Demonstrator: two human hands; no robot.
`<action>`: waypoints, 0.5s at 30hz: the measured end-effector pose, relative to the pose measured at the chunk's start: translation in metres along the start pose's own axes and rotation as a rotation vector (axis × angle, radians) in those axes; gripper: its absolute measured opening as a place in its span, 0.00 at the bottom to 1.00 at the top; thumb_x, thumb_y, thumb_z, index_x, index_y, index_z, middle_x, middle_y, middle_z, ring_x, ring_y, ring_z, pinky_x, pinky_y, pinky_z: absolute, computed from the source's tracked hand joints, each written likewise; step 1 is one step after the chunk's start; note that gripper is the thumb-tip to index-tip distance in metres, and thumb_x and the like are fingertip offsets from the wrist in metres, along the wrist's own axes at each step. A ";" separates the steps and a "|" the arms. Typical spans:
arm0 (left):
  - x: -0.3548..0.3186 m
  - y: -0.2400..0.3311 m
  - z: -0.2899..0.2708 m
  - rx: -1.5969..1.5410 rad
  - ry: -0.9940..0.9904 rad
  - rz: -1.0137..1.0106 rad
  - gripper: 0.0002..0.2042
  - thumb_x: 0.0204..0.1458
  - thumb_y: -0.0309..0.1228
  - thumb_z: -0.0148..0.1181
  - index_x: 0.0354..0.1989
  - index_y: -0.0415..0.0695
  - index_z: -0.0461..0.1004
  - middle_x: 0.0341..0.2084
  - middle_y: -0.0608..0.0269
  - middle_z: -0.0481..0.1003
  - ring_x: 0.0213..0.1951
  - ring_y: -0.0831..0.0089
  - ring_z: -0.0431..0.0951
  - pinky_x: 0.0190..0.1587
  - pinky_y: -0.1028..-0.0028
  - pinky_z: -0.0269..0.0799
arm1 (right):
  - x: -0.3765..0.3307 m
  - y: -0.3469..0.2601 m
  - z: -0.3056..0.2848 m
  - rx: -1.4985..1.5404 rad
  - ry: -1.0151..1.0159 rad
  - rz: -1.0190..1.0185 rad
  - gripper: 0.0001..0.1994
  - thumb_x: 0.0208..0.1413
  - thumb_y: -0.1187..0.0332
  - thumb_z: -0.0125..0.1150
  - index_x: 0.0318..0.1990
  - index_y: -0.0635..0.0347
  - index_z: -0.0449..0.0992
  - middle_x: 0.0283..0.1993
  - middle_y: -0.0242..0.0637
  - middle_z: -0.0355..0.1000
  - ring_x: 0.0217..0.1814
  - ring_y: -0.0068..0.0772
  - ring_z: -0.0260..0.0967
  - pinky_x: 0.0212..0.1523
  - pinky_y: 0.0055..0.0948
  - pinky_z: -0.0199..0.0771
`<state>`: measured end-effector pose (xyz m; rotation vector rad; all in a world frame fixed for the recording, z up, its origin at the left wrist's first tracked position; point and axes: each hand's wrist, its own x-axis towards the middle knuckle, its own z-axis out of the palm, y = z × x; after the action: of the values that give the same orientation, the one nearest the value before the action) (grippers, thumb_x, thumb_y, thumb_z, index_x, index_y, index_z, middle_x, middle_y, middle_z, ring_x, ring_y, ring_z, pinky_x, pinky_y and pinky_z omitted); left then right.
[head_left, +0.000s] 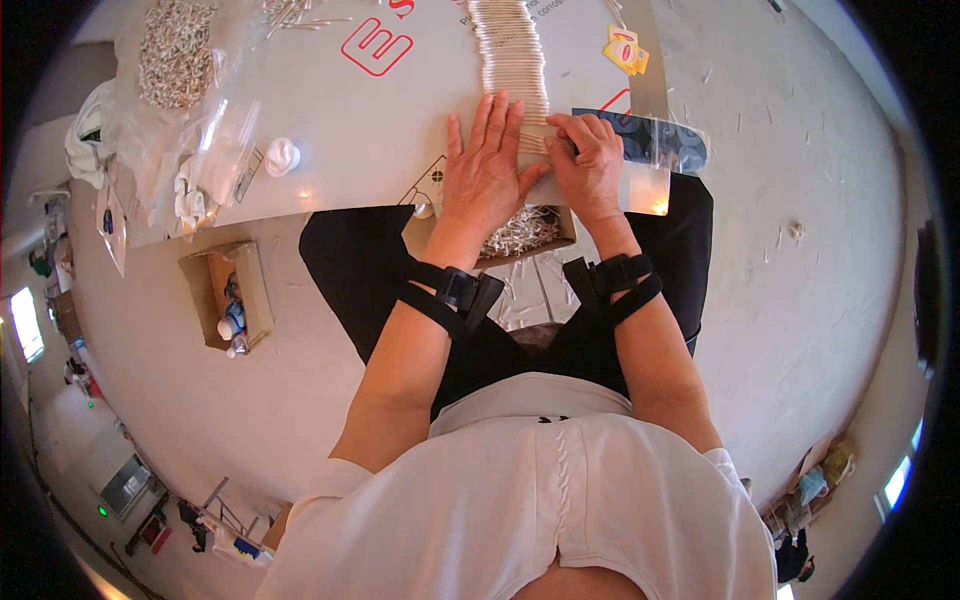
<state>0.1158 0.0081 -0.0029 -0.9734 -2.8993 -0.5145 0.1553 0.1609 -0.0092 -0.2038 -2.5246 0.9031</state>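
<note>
Set Hands to Cotton Swab Row [512, 58]

Laid left hand [484, 165] flat and spread at the row's near end; curled right hand [588, 165] closed beside it (could not tell whether around anything). Had the row running toward twelve o'clock from there, a dark strip [682, 147] at three, a box of swabs [568, 228] at six.

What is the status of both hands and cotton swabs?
Left hand: flat, at cotton swab row. Right hand: curled, grip hidden. Swabs lie side by side. Dark strip beside right hand.
</note>
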 end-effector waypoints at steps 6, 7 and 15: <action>0.000 -0.001 0.001 0.001 -0.006 -0.002 0.40 0.52 0.56 0.55 0.69 0.44 0.54 0.71 0.58 0.50 0.72 0.64 0.45 0.70 0.47 0.35 | 0.001 0.000 0.001 -0.013 -0.017 0.014 0.13 0.45 0.68 0.65 0.41 0.48 0.78 0.33 0.30 0.72 0.41 0.39 0.68 0.41 0.40 0.62; 0.000 -0.001 0.001 0.000 -0.007 -0.003 0.41 0.52 0.56 0.55 0.69 0.44 0.54 0.71 0.58 0.50 0.72 0.64 0.45 0.70 0.47 0.34 | 0.001 0.000 0.001 -0.015 -0.019 0.014 0.13 0.45 0.68 0.65 0.42 0.48 0.78 0.33 0.30 0.72 0.41 0.39 0.68 0.41 0.40 0.62; 0.000 -0.001 0.001 -0.015 -0.004 -0.008 0.40 0.53 0.56 0.54 0.69 0.44 0.55 0.71 0.59 0.50 0.72 0.64 0.46 0.70 0.47 0.33 | 0.001 -0.002 0.000 -0.034 -0.024 0.017 0.13 0.45 0.67 0.65 0.42 0.48 0.79 0.33 0.31 0.71 0.41 0.39 0.68 0.41 0.40 0.63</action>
<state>0.1153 0.0079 -0.0043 -0.9658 -2.9084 -0.5355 0.1545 0.1596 -0.0075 -0.2269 -2.5657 0.8754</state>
